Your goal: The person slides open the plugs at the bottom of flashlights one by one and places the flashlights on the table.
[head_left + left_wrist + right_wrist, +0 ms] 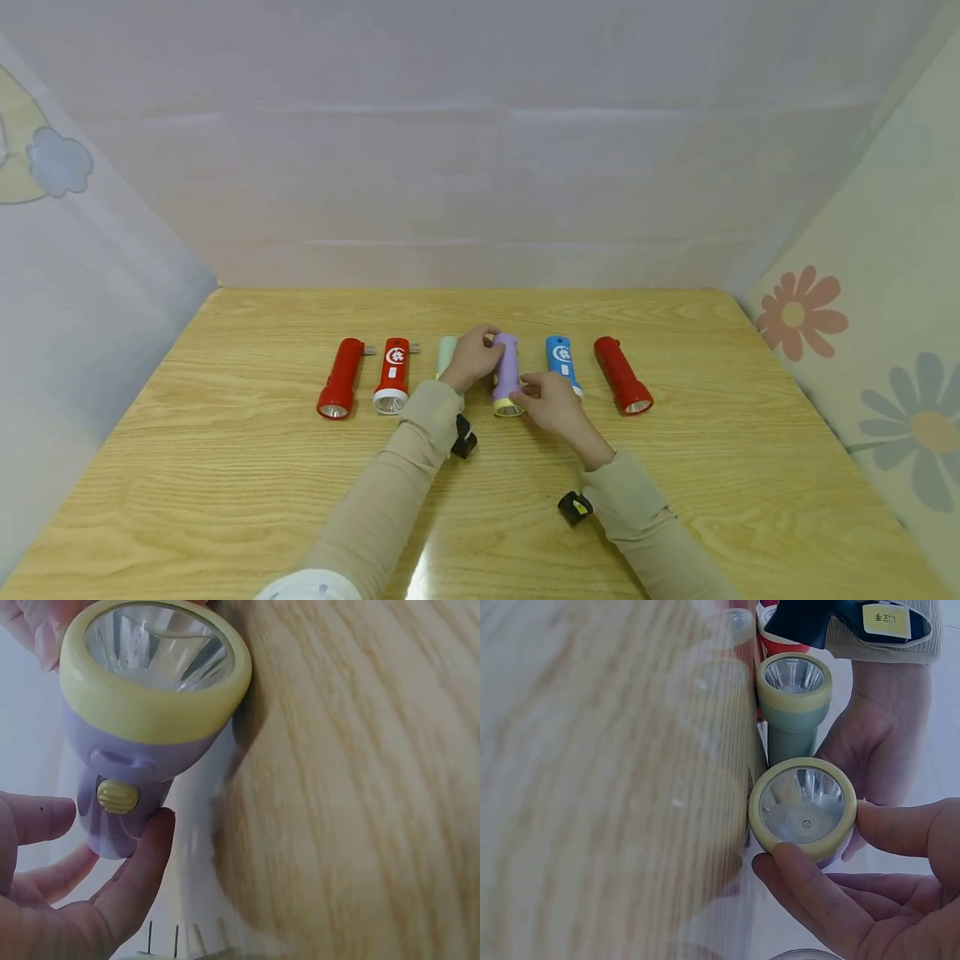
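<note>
The purple torch (507, 360) lies on the table (262, 483) between the green torch (446, 352) and the blue torch (560, 357). The left hand (472, 358) grips its tail end; the right hand (553, 403) pinches the yellow head (154, 712). It is probably light, stiff and smooth, apt to roll, so the barrel and head seem sounder holds than the clear lens (808, 810). Both neighbours may hamper the hands; red torches (622, 375) lie farther out

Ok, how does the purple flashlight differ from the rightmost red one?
The purple flashlight has a yellow rim; the red flashlight, red. Left hand and right hand hold the purple one; neither touches the red. Purple lies nearly straight; red slants. Both heads point toward the camera.
</note>
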A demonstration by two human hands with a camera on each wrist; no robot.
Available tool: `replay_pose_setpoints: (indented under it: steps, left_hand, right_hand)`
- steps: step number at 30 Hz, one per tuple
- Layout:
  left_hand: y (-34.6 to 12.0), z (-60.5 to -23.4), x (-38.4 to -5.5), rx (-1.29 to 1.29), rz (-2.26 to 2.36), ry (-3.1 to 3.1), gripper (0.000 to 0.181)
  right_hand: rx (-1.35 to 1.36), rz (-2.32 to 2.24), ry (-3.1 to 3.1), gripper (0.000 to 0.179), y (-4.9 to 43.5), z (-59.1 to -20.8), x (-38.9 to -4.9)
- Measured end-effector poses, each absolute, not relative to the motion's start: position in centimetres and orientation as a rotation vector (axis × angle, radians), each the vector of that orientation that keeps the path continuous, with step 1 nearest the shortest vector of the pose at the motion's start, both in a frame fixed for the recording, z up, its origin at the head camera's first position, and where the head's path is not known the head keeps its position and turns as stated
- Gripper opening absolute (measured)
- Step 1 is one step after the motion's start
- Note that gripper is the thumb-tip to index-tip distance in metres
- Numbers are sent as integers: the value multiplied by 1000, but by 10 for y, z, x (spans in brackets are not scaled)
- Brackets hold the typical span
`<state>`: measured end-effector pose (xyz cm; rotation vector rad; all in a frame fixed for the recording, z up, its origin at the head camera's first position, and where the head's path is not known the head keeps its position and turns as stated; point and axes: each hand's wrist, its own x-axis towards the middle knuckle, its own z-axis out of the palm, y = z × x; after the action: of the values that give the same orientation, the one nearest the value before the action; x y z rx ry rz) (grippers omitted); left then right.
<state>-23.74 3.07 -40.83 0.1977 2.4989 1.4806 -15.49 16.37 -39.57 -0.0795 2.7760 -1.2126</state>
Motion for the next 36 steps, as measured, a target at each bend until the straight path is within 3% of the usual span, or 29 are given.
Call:
replay_pose_setpoints:
  steps: [36]
  left_hand:
    - [29,-405,-234,255,1737,2353,34]
  right_hand:
    - [-129,-1276,2663,37,171,-397,-159]
